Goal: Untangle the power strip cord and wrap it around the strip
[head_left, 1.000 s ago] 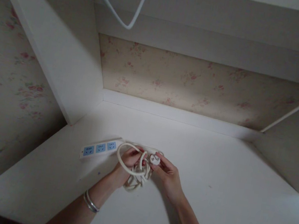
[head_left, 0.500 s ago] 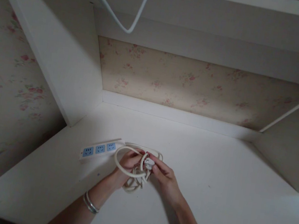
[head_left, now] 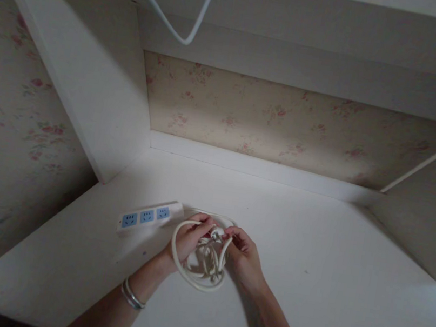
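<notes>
A white power strip [head_left: 153, 219] with three blue socket panels lies at an angle on the desk, left of my hands. Its pale cord [head_left: 199, 287] runs behind my fingers and hangs in loose, tangled loops between both hands. My left hand [head_left: 187, 240] is closed at the cord's white plug [head_left: 217, 233], thumb and fingers pinched by its left side; one loop passes over this hand. With bent fingers, my right hand [head_left: 246, 255] pinches a strand of the cord just right of the plug. Its fingertips are partly hidden behind the cord.
The white desk top [head_left: 326, 289] spreads around my hands. A white side panel [head_left: 92, 73] rises at left, another panel [head_left: 431, 217] at right. Overhead, a bent pale rod or cable [head_left: 184, 42] hangs below the shelf [head_left: 323, 32]. Floral wallpaper [head_left: 273, 120] covers the back.
My right fingers have shifted from the plug to a strand of cord and drawn it rightward. The big loop now hangs lower and wider. The power strip stays in place.
</notes>
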Tool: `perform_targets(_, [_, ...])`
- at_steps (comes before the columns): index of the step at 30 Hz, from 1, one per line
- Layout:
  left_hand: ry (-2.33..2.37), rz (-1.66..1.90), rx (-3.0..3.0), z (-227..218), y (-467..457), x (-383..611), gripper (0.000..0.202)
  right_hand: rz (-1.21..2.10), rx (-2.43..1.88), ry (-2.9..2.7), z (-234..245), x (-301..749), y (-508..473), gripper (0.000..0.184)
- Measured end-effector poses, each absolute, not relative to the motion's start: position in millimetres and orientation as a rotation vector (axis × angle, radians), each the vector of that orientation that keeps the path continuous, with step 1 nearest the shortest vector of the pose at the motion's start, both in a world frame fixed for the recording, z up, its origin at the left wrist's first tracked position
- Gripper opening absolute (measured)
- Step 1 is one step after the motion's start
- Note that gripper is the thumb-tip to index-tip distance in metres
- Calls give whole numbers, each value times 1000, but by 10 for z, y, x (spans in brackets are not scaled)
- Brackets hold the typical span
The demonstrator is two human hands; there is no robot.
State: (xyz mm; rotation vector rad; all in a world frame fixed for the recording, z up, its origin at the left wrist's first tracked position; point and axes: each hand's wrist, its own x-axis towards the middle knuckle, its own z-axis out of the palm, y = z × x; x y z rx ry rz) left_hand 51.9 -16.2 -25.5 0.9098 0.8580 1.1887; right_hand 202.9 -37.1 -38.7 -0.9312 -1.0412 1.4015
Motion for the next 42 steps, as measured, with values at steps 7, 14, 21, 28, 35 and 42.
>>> perform_targets(7, [924,1363,941,-268,-115,473,32,1302,-1045,-935,-330,2033,-360,28])
perform_targets(14, [916,1481,758,-234,-85,418,33,1297,-1074,-942,-309,2045,-364,21])
perform_targets(21, [901,1474,837,-261,-100,402,40,1364,-905,-1029,-239,2070,-401,22])
perform_targets(28, [912,1418,1128,-141,-235,465,33,1550,-747,-1272,-187,2079,-520,50])
perform_targets(35, [878,1231,1428,-118,-314,489,38,1574,-775,-1239,-212,2059,-528,56])
perform_targets(42, [819,1126,1601,-67,-367,459,60,1536,-793,-897,-273,2013,-442,39])
